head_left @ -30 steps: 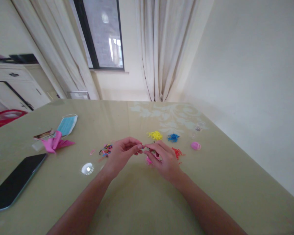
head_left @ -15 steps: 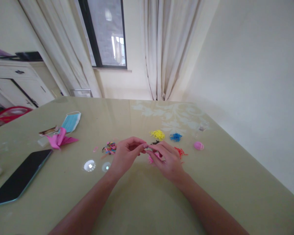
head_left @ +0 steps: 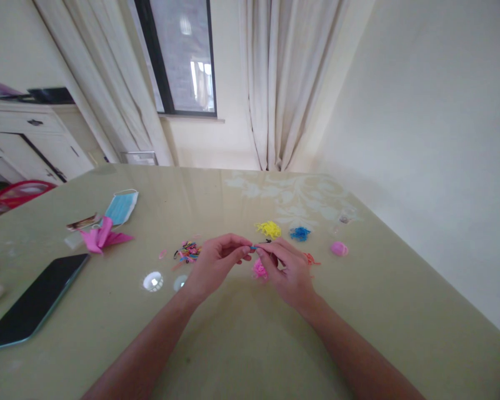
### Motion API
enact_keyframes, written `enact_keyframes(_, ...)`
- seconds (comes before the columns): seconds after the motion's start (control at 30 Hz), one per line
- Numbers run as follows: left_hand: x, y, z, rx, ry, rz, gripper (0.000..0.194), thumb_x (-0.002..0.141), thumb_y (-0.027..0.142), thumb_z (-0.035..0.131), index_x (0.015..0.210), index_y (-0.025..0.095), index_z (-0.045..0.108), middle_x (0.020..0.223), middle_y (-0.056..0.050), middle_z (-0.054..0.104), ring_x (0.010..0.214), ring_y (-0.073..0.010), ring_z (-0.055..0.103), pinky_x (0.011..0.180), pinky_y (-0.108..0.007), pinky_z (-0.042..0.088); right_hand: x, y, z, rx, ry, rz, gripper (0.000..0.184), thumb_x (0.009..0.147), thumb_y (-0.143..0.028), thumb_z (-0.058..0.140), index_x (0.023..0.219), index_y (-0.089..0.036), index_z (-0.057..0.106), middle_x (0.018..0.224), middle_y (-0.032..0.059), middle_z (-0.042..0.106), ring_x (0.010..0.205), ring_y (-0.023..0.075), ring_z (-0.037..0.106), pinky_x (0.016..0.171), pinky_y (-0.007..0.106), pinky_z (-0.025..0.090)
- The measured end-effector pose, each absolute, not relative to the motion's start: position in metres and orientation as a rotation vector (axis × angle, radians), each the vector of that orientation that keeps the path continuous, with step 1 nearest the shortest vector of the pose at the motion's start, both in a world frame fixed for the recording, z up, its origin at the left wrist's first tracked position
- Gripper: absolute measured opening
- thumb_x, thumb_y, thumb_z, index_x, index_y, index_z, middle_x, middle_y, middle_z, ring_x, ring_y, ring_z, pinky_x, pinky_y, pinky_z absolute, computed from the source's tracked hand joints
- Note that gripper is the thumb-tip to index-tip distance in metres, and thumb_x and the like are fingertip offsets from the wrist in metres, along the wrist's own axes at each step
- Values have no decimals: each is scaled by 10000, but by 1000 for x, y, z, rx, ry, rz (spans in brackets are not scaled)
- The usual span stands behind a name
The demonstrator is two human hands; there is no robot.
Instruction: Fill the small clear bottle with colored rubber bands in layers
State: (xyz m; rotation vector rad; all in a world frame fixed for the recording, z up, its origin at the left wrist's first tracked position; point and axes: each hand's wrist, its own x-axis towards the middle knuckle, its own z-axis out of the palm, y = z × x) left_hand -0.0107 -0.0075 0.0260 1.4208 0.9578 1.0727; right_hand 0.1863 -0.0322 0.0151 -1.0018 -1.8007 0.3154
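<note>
My left hand [head_left: 216, 264] and my right hand [head_left: 285, 269] meet above the table's middle, each pinched on a small blue band [head_left: 254, 248] stretched between the fingertips. A pink pile of bands [head_left: 259, 270] lies on the table just below my right hand. A mixed-colour pile [head_left: 186, 251] sits left of my left hand. Further back lie a yellow pile [head_left: 268, 229] and a blue pile [head_left: 300, 234]. A red pile [head_left: 311, 259] shows partly behind my right hand.
A pink lump [head_left: 339, 248] lies at the right. A dark phone [head_left: 31, 303], pink folded paper [head_left: 102, 238] and a blue face mask [head_left: 120, 207] lie on the left of the olive table [head_left: 241, 344]. A wall runs along the table's right edge.
The view has shifted slightly. My hands stay pinched together; the right hand has lifted a little, so more of the pink pile shows below it.
</note>
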Motion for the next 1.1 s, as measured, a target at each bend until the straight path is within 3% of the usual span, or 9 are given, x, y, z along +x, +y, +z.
enact_keyframes(0.17,-10,-9,28,1455,944,1053,295,908,465,728,915,172,758,788,-40,774,751,-169,731,705,-274,557,188,-35,20,-1000,-1796,506,195,1041,-296,626,998,-201,791,749,17,657,662,139,547,610,264,428)
enact_keyframes(0.33,-16,-6,29,1518,990,1076,335,958,497,645,949,178,744,807,-53,776,746,-178,710,706,-290,550,191,-31,23,-998,-1582,959,263,1007,-419,673,912,-204,792,751,15,668,648,134,571,576,253,421)
enact_keyframes(0.5,-34,3,26,1959,1521,925,252,1010,368,555,1030,197,739,954,-77,783,863,-237,713,824,-375,544,194,-25,23,-874,-1390,1253,326,938,-508,744,853,-199,804,612,-10,593,514,106,461,491,246,345)
enact_keyframes(0.6,-49,8,21,2251,1906,546,239,998,263,551,1113,181,744,1127,-125,755,1088,-321,689,955,-459,518,196,-23,21,-821,-1280,1323,369,911,-553,763,819,-198,802,588,-11,561,510,104,413,487,255,301)
enact_keyframes(0.73,-63,12,15,2260,2107,125,286,1010,317,557,1201,186,726,1204,-143,721,1188,-367,656,974,-495,517,197,-24,24,-784,-1173,1351,387,880,-565,790,761,-197,774,573,-19,516,519,105,369,498,273,245)
enact_keyframes(1.1,-62,17,15,2259,2131,22,269,1015,253,468,1034,197,731,1114,-123,731,1093,-318,694,915,-445,531,199,-23,31,-774,-1153,1333,410,863,-553,802,701,-191,696,552,-34,496,506,98,353,498,280,237)
